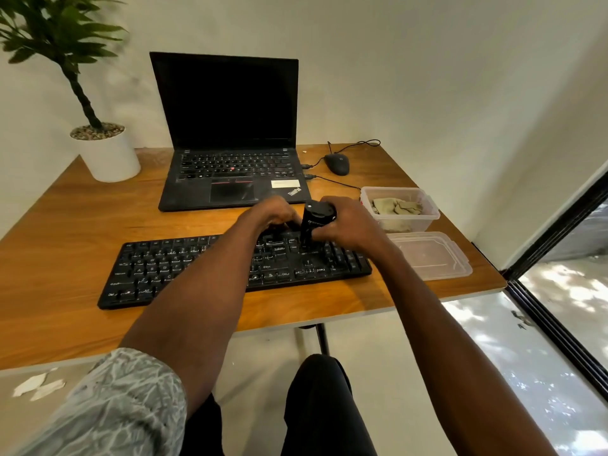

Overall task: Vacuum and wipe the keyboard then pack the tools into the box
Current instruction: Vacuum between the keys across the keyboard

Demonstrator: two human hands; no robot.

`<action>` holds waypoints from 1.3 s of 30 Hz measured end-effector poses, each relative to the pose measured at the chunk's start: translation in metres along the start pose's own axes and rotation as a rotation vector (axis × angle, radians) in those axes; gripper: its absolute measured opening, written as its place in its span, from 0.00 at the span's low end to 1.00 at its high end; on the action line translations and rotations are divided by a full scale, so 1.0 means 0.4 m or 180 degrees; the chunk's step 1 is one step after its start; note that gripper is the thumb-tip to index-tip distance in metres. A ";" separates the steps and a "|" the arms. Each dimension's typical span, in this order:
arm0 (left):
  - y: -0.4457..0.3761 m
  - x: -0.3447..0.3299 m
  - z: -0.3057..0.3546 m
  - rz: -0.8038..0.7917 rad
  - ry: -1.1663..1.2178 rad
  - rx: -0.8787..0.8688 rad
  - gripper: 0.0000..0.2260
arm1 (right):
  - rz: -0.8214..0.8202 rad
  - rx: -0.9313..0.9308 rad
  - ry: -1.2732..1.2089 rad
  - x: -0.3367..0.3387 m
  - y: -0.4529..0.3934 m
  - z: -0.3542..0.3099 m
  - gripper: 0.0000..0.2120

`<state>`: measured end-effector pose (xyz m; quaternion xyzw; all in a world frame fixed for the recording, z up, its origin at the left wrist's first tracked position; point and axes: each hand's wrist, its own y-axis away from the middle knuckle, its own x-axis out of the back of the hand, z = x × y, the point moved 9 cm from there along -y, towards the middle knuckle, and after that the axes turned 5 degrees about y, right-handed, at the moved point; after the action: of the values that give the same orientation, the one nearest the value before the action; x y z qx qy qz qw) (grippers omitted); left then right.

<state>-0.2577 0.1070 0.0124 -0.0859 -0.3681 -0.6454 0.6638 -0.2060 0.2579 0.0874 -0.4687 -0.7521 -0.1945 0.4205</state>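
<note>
Both hands at vacuum [313,225], upright on keyboard [184,268].

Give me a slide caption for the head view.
Right hand holds a mini vacuum upright on the keyboard.

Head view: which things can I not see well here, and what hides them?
- Keyboard: both forearms cover its middle keys.
- Vacuum: the right hand grips it, so its nozzle tip is hidden.
- Left hand: fingertips hidden behind the hand; what they touch is unclear.
- Cloth: crumpled in the box, anything under it is hidden.
- Plant: cut off by the frame's edges, blurred.
</note>
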 end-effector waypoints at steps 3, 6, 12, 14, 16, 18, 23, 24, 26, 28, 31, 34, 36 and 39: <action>0.004 -0.007 -0.001 -0.0134 0.0146 0.0024 0.07 | -0.0140 -0.0083 -0.0034 0.015 0.003 0.014 0.16; 0.007 -0.010 0.002 -0.0151 0.0162 0.0042 0.08 | 0.0325 -0.0048 0.0118 0.038 0.014 0.013 0.16; 0.015 -0.007 0.007 -0.0108 0.0129 0.0010 0.07 | -0.0218 0.0076 0.0110 -0.001 0.027 -0.007 0.15; 0.019 -0.015 0.003 -0.0200 0.0230 0.0076 0.07 | 0.0153 0.0022 0.0428 0.029 0.022 -0.008 0.17; 0.020 -0.007 0.006 -0.0105 0.0106 0.0006 0.06 | 0.0057 0.0059 0.0568 0.015 0.020 -0.032 0.17; 0.024 0.008 0.008 0.0075 -0.0095 -0.0016 0.12 | -0.0348 0.0228 0.0304 -0.031 0.025 -0.063 0.14; 0.027 -0.002 0.010 -0.0027 -0.0057 0.0003 0.08 | -0.0148 -0.0170 0.0232 0.004 0.020 -0.016 0.18; 0.027 -0.004 0.008 -0.0070 0.0001 0.0031 0.08 | 0.0001 -0.0283 0.0574 0.022 0.016 -0.007 0.20; 0.024 -0.002 0.006 -0.0085 -0.0023 0.0028 0.08 | 0.0150 -0.0300 0.0963 0.034 0.012 -0.022 0.22; 0.020 0.007 0.008 0.0017 -0.0196 -0.0050 0.10 | -0.0155 -0.0158 0.0497 -0.003 0.014 -0.048 0.20; 0.014 0.010 0.011 0.0094 -0.0256 -0.0111 0.14 | -0.0482 -0.0133 -0.0191 -0.044 0.026 -0.049 0.17; 0.022 -0.002 0.008 -0.0053 0.0048 -0.0011 0.09 | 0.0386 -0.0629 0.0339 0.032 0.024 0.015 0.19; 0.027 -0.007 0.001 -0.0120 0.0148 0.0000 0.10 | 0.0898 -0.0776 0.0715 0.068 0.033 0.027 0.18; 0.020 -0.001 -0.001 -0.0020 0.0096 -0.0039 0.08 | 0.0259 -0.0500 0.0252 0.005 0.027 0.002 0.16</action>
<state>-0.2503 0.1081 0.0148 -0.0790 -0.3544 -0.6510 0.6666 -0.1973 0.2648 0.0876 -0.5223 -0.6977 -0.2541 0.4194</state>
